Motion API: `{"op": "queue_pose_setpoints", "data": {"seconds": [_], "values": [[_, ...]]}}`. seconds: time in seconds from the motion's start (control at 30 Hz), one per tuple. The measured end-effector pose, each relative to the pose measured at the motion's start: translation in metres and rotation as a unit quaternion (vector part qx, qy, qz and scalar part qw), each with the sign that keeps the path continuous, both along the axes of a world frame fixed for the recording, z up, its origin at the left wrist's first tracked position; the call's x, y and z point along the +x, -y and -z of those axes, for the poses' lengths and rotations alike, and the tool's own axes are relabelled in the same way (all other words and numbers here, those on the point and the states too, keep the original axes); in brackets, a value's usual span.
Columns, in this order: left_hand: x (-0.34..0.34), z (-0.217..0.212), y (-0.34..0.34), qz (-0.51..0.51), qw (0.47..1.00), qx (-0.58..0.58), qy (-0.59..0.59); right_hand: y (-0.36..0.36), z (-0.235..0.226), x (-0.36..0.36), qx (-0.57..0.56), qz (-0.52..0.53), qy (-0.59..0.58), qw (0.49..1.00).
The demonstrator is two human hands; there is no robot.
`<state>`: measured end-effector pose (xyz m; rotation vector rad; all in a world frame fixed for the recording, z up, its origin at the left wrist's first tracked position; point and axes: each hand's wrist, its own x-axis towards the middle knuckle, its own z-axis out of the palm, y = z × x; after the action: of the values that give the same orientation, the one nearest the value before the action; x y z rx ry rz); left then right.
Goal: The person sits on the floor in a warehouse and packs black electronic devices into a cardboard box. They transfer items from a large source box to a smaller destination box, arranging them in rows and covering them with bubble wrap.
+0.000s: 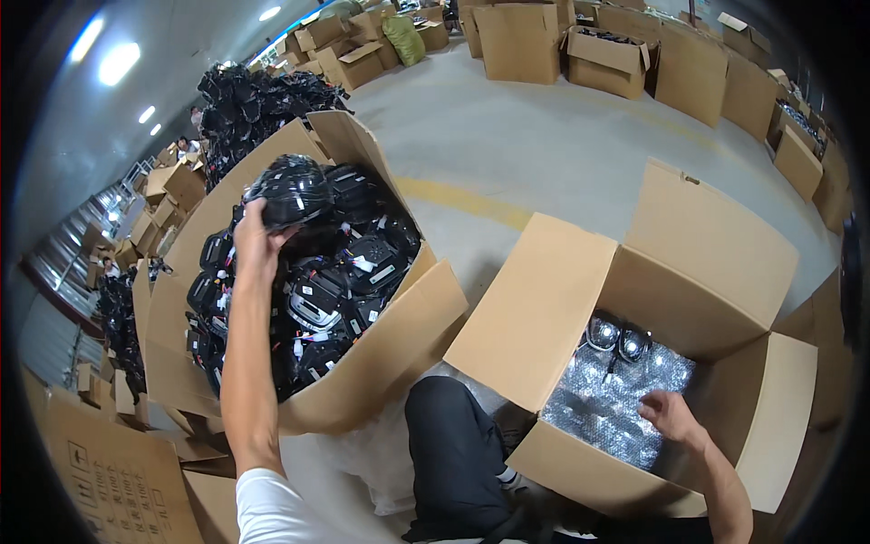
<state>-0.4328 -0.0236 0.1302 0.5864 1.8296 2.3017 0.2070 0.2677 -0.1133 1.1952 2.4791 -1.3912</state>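
My left hand (pixel 257 238) is closed on the near side of a glossy black rounded housing (pixel 292 192), which seems to be wrapped in clear film. It is held up over the far part of a large cardboard box (pixel 362 385) filled with black plastic units with wires and white connectors (pixel 317 299). To the right, my right hand (pixel 671 417) reaches into an open carton (pixel 698 281), fingers curled and nothing visible in them. Bubble wrap (pixel 603 408) lines that carton's bottom. Two shiny round dark units (pixel 618 337) with a short cable rest on it at the far left corner.
The carton's flaps stand spread, one (pixel 535 308) leaning toward the full box. A heap of black parts (pixel 263 104) rises behind the full box. More cartons (pixel 607 63) line the far side, near a green sack (pixel 404 40). My bent knee (pixel 449 435) is between the two boxes.
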Motion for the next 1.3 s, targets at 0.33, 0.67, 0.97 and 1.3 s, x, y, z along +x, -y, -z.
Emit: {"op": "queue_pose_setpoints", "data": {"seconds": [0.33, 0.67, 0.97, 1.3], "values": [[0.216, -0.044, -0.031, 0.373, 0.896, 0.217, 0.105, 0.124, -0.078, -0.181, -0.689, -0.149, -0.417, 0.573], [0.376, 0.056, -0.090, 0.441, 0.829, 0.203, 0.277, 0.112, -0.072, -0.126, -0.456, 0.149, -0.726, 0.494], [0.379, 0.079, -0.129, 0.538, 0.726, 0.246, 0.351, 0.060, -0.065, -0.097, -0.479, 0.130, -0.751, 0.435], [0.346, 0.129, -0.203, 0.540, 0.757, 0.072, 0.361, -0.111, -0.039, -0.008, -0.368, 0.244, -0.579, 0.685]]}}
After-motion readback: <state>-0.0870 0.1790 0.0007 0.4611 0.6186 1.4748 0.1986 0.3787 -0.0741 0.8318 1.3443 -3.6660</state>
